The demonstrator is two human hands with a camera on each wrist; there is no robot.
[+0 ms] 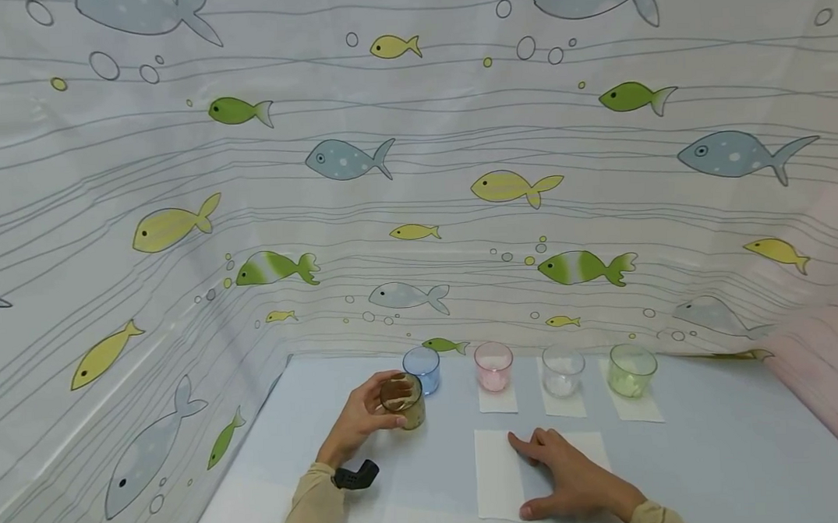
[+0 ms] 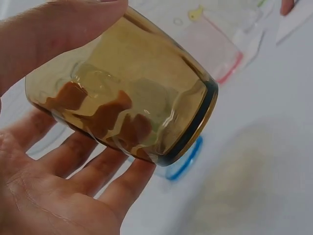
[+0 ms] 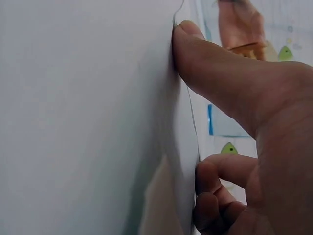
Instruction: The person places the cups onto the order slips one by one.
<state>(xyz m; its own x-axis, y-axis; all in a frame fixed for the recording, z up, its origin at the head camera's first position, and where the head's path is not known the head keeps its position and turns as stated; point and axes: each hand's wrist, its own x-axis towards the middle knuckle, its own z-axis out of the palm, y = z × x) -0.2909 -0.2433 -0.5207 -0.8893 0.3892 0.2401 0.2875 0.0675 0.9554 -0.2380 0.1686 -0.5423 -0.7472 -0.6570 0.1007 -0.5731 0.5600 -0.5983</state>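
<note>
My left hand (image 1: 361, 420) grips a brown amber-tinted drinking glass (image 1: 413, 414), thumb on one side and fingers on the other. In the left wrist view the glass (image 2: 132, 88) is tilted, with the fingers showing through its wall. Just behind it stands a blue-tinted glass (image 1: 429, 374). To the right, my right hand (image 1: 569, 473) rests on a white paper sheet (image 1: 497, 476), index finger at its far side and thumb at its near edge. Close up in the right wrist view, the thumb (image 3: 215, 63) touches the white surface while other fingers are bent against it.
A pink glass (image 1: 494, 371), a clear glass (image 1: 563, 374) and a green glass (image 1: 631, 373) stand in a row at the back, each on a white paper strip. Behind the table (image 1: 736, 443) hangs a fish-patterned curtain (image 1: 456, 135), also along both sides.
</note>
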